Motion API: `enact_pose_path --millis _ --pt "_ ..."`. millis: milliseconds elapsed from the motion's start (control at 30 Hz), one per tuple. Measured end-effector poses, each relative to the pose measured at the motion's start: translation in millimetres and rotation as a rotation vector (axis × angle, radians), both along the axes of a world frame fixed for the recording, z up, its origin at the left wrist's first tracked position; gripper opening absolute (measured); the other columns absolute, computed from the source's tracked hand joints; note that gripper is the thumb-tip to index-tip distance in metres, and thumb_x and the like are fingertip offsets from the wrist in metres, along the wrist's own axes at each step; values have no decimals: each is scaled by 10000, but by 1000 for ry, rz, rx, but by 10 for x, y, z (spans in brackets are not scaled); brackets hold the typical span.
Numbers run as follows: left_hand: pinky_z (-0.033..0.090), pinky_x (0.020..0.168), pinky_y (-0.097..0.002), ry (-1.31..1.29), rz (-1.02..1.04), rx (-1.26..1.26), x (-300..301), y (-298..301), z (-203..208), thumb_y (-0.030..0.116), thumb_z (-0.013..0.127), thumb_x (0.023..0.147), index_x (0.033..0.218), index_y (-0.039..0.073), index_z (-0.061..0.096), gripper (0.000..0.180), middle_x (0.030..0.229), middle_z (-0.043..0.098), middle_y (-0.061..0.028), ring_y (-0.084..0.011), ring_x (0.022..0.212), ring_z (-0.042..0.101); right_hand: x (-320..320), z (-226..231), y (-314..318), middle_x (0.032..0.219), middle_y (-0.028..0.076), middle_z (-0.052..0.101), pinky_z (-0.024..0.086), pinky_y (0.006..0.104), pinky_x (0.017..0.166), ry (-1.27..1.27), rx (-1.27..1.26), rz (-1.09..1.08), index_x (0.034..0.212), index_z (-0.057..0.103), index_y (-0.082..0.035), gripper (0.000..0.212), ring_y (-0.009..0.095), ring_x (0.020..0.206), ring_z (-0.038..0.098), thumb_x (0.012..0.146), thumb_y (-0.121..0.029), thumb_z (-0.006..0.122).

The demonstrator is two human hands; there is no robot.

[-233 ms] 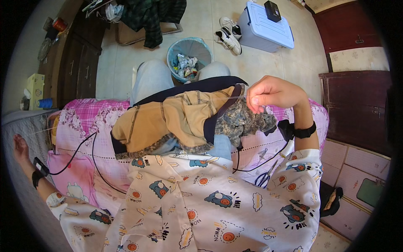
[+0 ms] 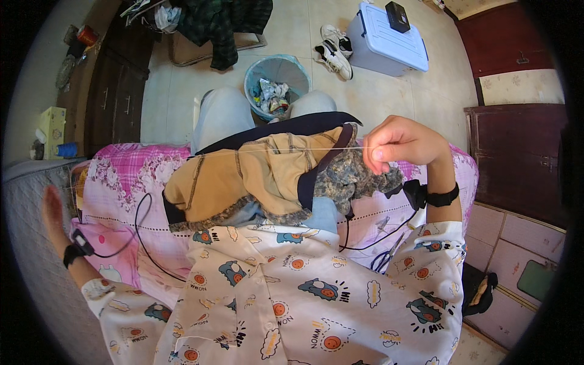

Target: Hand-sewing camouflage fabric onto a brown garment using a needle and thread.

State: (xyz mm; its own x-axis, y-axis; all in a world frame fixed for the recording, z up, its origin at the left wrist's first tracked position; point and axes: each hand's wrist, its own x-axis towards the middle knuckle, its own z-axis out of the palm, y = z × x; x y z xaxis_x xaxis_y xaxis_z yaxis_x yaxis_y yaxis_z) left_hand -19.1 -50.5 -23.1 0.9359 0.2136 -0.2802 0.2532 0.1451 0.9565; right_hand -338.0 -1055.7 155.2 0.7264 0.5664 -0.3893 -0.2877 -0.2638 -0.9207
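Observation:
My right hand [image 2: 395,145] is raised over the right end of the garment, thumb and fingertips pinched on a thin pale thread [image 2: 328,148]. From there the thread runs left above the garment; its far end is too fine to follow. My left hand [image 2: 53,210] is out at the far left beside the bed, smeared by motion, so its fingers cannot be made out. Across my lap lies the garment [image 2: 225,170], tan inside with dark seams and navy trim. A camouflage-patterned part [image 2: 350,176] of it is bunched beneath my right hand.
A pink checked sheet [image 2: 115,176] covers the bed under me. Black cables [image 2: 135,225] trail from both wrist straps. Ahead on the floor stand a lined waste bin [image 2: 298,70], white shoes [image 2: 333,58] and a lidded blue box [image 2: 389,52]. A blue thread spool [image 2: 67,149] sits at left.
My left hand has swung inward and slightly up from the far left edge. The right hand has dropped slightly and shifted right, still pinching the thread.

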Motion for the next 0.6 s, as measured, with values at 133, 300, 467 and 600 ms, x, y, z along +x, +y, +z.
enact_pose_path --millis 133,300,467,600 --pt "503 889 -314 179 -99 1352 -374 -1294 -216 210 641 926 1271 -22 578 421 1105 657 -147 -203 992 641 122 88 131 724 93 655 445 274 555 -26 21 35 718 626 0 365 133 591 554 979 -241 542" --pt "396 1073 -343 -544 -516 809 -1441 -4798 856 17 610 899 1343 7 534 450 1338 575 -132 -224 1242 539 -21 139 258 732 69 645 464 267 554 -64 44 65 752 623 9 323 121 596 585 987 -192 531" --pt "434 1016 -405 -885 -1217 321 -2424 -6663 1564 125 746 753 1325 -7 518 630 1317 557 -213 -355 1219 552 17 169 780 720 52 645 492 258 553 22 60 66 819 625 9 257 117 593 639 987 -143 502" --pt "528 799 -355 -764 -1329 197 -2736 -7021 1606 221 767 783 1343 -24 499 667 1158 606 -189 -332 969 653 -146 197 962 688 69 640 490 296 562 -80 72 -12 807 622 0 224 163 588 634 967 -124 528"
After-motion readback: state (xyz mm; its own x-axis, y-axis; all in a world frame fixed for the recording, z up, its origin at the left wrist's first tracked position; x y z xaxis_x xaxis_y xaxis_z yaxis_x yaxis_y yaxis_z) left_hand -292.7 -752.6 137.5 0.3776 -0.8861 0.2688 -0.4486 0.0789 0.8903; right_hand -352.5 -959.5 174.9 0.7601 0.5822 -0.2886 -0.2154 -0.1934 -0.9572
